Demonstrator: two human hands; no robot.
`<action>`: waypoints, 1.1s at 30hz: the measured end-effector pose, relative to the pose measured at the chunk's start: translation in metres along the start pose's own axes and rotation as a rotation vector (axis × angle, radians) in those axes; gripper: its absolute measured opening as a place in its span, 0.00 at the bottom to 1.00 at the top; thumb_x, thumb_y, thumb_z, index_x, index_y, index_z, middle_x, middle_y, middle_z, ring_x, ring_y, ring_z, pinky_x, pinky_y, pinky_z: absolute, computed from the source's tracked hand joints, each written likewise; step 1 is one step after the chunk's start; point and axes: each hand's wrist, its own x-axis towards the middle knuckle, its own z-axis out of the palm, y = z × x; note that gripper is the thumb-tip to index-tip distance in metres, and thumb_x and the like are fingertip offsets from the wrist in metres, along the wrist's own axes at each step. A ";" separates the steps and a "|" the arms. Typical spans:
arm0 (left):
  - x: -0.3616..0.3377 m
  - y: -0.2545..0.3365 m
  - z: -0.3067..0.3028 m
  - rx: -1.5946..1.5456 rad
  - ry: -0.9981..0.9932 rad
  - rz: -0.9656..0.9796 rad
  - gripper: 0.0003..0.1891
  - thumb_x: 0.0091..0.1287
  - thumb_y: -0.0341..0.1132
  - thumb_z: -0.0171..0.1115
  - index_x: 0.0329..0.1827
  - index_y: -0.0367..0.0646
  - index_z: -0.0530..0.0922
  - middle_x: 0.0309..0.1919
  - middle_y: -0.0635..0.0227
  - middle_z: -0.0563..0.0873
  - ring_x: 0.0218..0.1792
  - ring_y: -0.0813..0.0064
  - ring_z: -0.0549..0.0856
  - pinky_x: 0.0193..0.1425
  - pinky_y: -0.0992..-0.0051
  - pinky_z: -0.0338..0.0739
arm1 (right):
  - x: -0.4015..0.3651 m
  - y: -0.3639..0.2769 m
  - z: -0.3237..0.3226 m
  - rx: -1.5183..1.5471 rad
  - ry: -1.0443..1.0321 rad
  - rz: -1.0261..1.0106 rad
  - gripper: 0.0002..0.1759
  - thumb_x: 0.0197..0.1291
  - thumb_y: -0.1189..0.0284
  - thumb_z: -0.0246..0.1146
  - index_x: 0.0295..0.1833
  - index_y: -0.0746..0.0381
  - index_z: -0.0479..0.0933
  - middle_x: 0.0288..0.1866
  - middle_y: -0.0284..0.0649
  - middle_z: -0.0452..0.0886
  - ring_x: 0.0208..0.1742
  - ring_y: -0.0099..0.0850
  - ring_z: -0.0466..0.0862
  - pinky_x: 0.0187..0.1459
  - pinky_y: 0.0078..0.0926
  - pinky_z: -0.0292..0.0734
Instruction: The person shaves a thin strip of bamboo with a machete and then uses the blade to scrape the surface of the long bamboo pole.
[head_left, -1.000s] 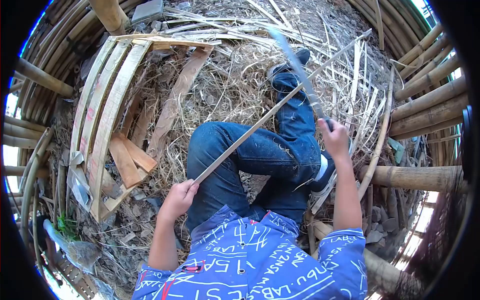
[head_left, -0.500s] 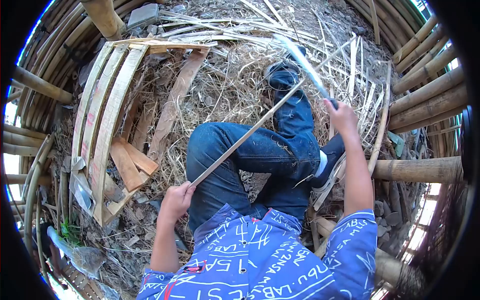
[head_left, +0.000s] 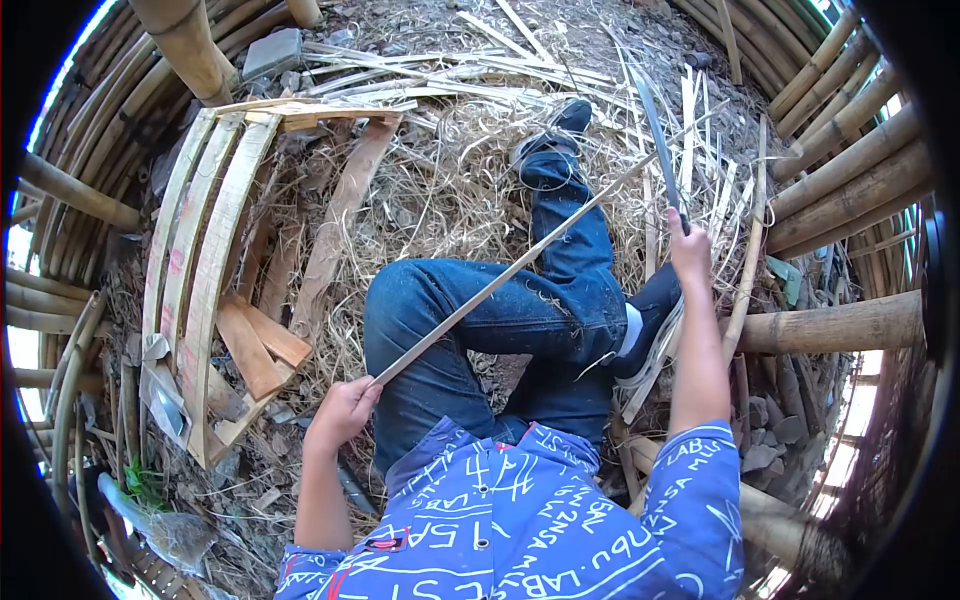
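A long, thin bamboo strip [head_left: 500, 277] slants up and to the right across my bent leg. Its near end is pinched in my left hand [head_left: 342, 412], whose thumb and fingers are closed beside my knee. My right hand [head_left: 690, 252] is wrapped around the dark handle of a long-bladed knife [head_left: 657, 122]. The blade points away from me and curves slightly to the left at its tip. In this view it overlaps the far part of the strip.
Pale shavings [head_left: 430, 190] cover the ground around my legs. To the left lies a broken wooden slatted crate [head_left: 232, 245]. Loose bamboo strips [head_left: 430, 72] lie at the back. Bamboo poles [head_left: 840, 325] form walls on both sides, and a grey block [head_left: 272, 52] sits at the far left.
The knife blade has swung from a leftward slant to a steeper angle, farther right along the strip. My left hand keeps its hold on the strip's near end. The whole view has shifted slightly.
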 end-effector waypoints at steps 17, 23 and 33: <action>0.002 -0.005 0.028 -0.474 -0.029 -0.259 0.18 0.76 0.43 0.52 0.27 0.44 0.74 0.15 0.79 0.71 0.15 0.89 0.68 0.18 0.84 0.61 | -0.103 -0.076 0.095 0.488 -0.182 -0.136 0.33 0.62 0.42 0.59 0.27 0.66 0.77 0.19 0.48 0.77 0.26 0.48 0.81 0.30 0.40 0.71; 0.005 0.007 0.024 -0.542 -0.064 -0.318 0.20 0.75 0.44 0.53 0.24 0.42 0.74 0.17 0.78 0.73 0.18 0.88 0.70 0.21 0.82 0.64 | -0.113 -0.075 0.100 0.397 -0.085 -0.140 0.33 0.60 0.42 0.60 0.28 0.65 0.77 0.22 0.51 0.80 0.30 0.53 0.82 0.32 0.43 0.73; 0.007 0.025 0.036 -0.455 0.135 -0.367 0.20 0.68 0.45 0.63 0.22 0.40 0.78 0.12 0.75 0.75 0.11 0.85 0.72 0.14 0.79 0.63 | -0.122 -0.079 0.106 0.263 -0.062 -0.306 0.30 0.58 0.44 0.62 0.28 0.63 0.78 0.22 0.51 0.80 0.29 0.54 0.82 0.32 0.47 0.75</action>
